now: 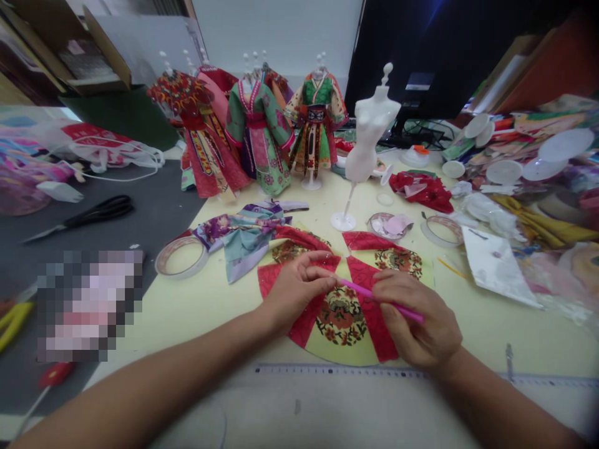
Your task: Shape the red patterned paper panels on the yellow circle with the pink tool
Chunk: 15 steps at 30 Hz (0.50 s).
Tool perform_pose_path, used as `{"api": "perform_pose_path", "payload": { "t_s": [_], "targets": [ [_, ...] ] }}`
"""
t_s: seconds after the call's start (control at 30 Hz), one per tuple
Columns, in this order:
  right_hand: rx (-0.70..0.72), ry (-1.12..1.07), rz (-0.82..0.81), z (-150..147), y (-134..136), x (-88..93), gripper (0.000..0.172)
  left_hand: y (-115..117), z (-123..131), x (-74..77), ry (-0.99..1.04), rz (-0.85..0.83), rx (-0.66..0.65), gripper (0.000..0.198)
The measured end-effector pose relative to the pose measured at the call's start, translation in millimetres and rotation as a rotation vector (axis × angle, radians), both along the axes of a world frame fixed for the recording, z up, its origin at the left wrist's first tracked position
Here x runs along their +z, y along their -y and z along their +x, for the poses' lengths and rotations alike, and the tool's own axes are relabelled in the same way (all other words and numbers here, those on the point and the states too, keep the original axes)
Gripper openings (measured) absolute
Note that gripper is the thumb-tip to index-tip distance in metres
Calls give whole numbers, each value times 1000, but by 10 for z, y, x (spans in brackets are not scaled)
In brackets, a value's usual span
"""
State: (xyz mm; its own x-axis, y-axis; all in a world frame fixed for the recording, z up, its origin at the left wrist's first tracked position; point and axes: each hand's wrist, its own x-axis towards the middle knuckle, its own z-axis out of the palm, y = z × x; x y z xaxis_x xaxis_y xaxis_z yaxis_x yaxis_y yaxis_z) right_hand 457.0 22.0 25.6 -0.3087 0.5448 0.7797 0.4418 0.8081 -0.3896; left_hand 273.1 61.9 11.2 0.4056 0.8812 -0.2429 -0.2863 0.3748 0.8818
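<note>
A slim pink pen (360,289) is held slantwise in my right hand (418,315), whose fingers are wrapped round it. Thumb and forefinger of my left hand (297,284) pinch together at the pen's left end, which their tips partly hide. Beneath both hands lies a rounded cloth piece (344,312) with red and yellow-green panels and a round floral print. Just beyond my left hand is a crumpled blue and purple doll garment (253,234).
A bare white doll mannequin (374,131) stands behind the cloth, beside several dressed ones (259,134). Tape rolls (181,257) flank the work. A ruler (330,371) runs along the front. Black scissors (88,215) lie left; bagged fabric scraps (538,187) crowd the right.
</note>
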Motion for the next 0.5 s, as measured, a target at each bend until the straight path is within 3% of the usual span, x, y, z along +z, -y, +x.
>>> {"api": "perform_pose_path", "payload": {
  "t_s": [0.5],
  "targets": [
    [-50,-19,0,46,12,-17,29,-8,-15,-18,-80,78,-16,40]
  ]
}}
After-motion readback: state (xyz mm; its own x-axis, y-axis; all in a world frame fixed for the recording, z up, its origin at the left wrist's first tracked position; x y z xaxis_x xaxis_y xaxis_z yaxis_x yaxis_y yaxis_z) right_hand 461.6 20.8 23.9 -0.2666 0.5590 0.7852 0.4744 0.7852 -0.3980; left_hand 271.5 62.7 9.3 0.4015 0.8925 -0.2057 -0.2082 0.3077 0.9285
